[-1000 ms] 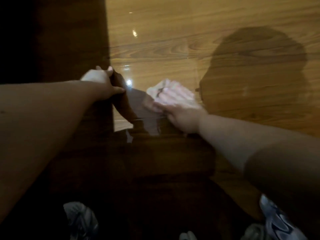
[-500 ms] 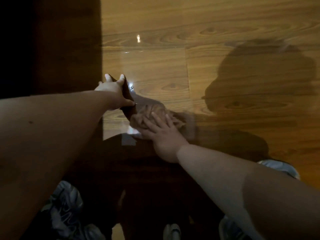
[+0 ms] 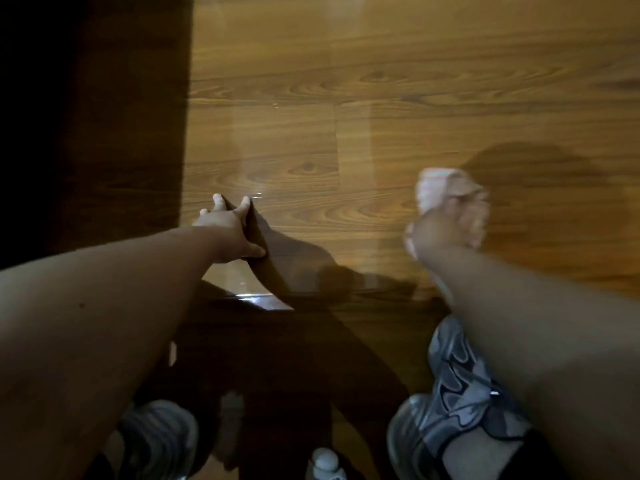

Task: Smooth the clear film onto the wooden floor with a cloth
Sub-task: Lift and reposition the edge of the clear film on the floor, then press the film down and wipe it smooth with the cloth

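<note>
The clear film (image 3: 301, 209) lies on the wooden floor (image 3: 450, 64) between the two hands, visible mainly as a paler band with a glinting near edge just beyond the left forearm. The left hand (image 3: 228, 232) rests at the left side of the film, its fingers (image 3: 217, 201) spread apart with the tips pressed down, holding nothing. The right hand (image 3: 450, 223) is at the right side with the pale cloth (image 3: 434, 187) bunched beneath it and showing past the fingertips on the far side. Motion blur hides whether those fingers lie flat on the cloth or curl round it. The step in hand appears to be a wiping stroke. Keep the left hand planted as an anchor so the film cannot slide. Work the cloth outward from the anchored side with firm, even pressure, overlapping each pass to drive air toward a free edge. Keep the cloth flat to avoid creasing the film.
</note>
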